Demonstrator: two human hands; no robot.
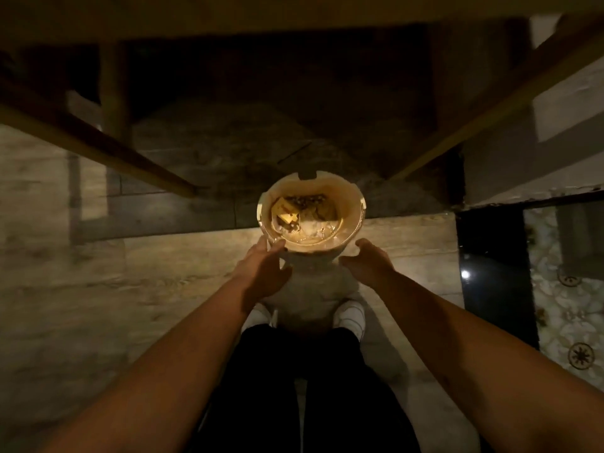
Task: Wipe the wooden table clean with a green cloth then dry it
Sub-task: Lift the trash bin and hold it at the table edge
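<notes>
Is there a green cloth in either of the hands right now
No, both the left hand and right hand reach empty toward the bucket on the floor.

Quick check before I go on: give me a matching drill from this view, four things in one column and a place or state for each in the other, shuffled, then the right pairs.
Things:
1. bucket
2. left hand
3. right hand
4. white shoes

Places or states:
A. open, just off the bucket's right side
B. on the floor under the bucket's near side
C. holds bits of rubbish, rim notched
D. fingers at the bucket's left rim

Pairs: 1-C, 2-D, 3-A, 4-B
</notes>
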